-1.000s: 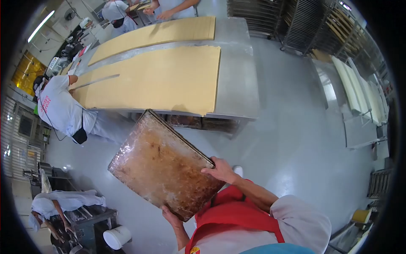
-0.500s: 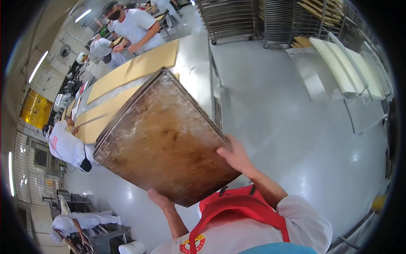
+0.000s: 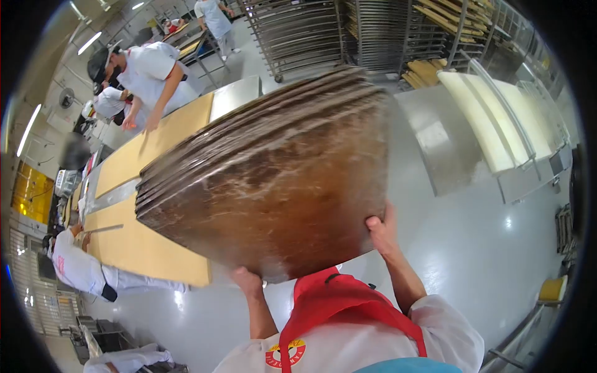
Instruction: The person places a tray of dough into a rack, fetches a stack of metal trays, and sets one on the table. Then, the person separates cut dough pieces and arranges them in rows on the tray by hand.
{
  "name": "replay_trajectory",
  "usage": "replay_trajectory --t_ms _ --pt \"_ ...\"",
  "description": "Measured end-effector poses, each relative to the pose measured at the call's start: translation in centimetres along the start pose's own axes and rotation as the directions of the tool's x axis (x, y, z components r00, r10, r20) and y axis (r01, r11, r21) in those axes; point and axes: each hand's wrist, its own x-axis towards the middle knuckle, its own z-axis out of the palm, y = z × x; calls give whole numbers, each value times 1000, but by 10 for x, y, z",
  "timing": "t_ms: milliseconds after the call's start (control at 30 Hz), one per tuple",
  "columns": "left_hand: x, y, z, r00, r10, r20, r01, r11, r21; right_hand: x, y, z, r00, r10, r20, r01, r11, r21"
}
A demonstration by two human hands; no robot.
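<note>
A stack of brown-stained metal baking trays [image 3: 280, 199] is held in front of my body, tilted, with several layered edges showing along its far left side. My left hand [image 3: 250, 281] grips the near left edge from below, its fingers mostly hidden under the trays. At the near right corner my right hand [image 3: 383, 230] is closed on the stack, thumb on the side and the other fingers out of sight behind it. Past the stack, flat sheets of tan dough [image 3: 134, 239] lie on a long metal table [image 3: 236, 99].
Co-workers in white stand by the table, one [image 3: 146, 74] reaching over the dough and another [image 3: 81, 264] at its left end. Tall tray racks [image 3: 298, 37] line the back. White padded boards [image 3: 479, 118] lean beside a metal sheet [image 3: 438, 133] on the right.
The tray stack has swung to the right and tipped, so its layered edges now show more. Both hands keep hold of it. My view has turned, and the co-worker across the table appears farther left.
</note>
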Motion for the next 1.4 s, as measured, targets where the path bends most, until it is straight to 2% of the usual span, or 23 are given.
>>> replay_trajectory --t_ms 67,133,167,233,267,333,367,400,467,567,667,767,800,833,933,967,1033,1133,1233,1267,1333,1367,1400 --pt "31 7 54 988 -145 56 149 986 -77 26 2 -15 1000 -9 -30 8 999 -46" --pt "70 -36 96 967 -244 71 253 952 -174 49 -5 -23 967 -35 -254 24 999 -49" --pt "81 -52 120 983 -140 119 158 974 -165 60 -8 -28 943 -43 -329 27 998 -53" --pt "99 -44 164 985 -31 171 59 985 -162 82 -11 -45 892 -118 -437 34 980 -194" --pt "107 -15 183 965 -51 258 79 992 -103 86 3 -59 896 -137 -423 63 981 -184" --pt "127 -6 217 933 -81 349 98 995 -30 81 96 -113 886 -125 -447 -39 939 -341" --pt "138 -19 231 918 -35 395 23 999 34 93 82 -105 885 -117 -451 -47 941 -335" --pt "145 -10 248 904 -37 425 26 999 32 109 45 -92 847 -125 -516 -51 948 -314" --pt "160 8 283 874 -43 483 34 999 27 139 40 -85 811 -123 -572 -54 958 -283" --pt "177 0 318 912 56 407 -31 997 -69 187 83 -101 785 -82 -614 -13 989 -150" --pt "204 8 335 925 29 380 -4 998 -66 247 112 -100 879 -23 -477 -49 989 -138" --pt "211 11 348 968 4 251 34 989 -146 304 138 -110 955 18 -298 -76 980 -185" --pt "216 6 345 972 -29 235 61 989 -133 318 146 -106 964 20 -267 -74 978 -193" --pt "219 -3 341 976 -49 213 78 989 -127 329 147 -95 947 23 -321 -115 956 -271" --pt "224 -29 341 989 -81 126 93 991 -94 369 117 -82 950 107 -293 -200 930 -308" --pt "226 -35 343 990 -82 112 93 991 -97 382 61 -60 977 120 -175 -158 961 -227" --pt "229 -44 341 998 -17 59 19 999 -43 400 44 -41 990 130 -53 -136 980 -142" --pt "239 -38 352 1000 6 -4 -6 1000 -4 425 42 -24 983 -64 -171 18 966 -259" --pt "232 -45 353 996 -44 -82 43 999 -13 426 29 -19 985 -46 -166 10 978 -210" --pt "229 -59 344 995 -54 -88 53 999 -11 430 35 -26 994 -20 -103 2 985 -171" --pt "236 -65 328 994 -86 67 78 991 105 432 32 -22 1000 2 -31 -6 993 -117" --pt "230 -69 325 995 -81 63 74 991 109 427 29 -17 999 16 -47 -20 996 -82" --pt "234 -36 343 999 -36 -3 36 998 43 431 30 -16 998 25 -52 -28 997 -65"
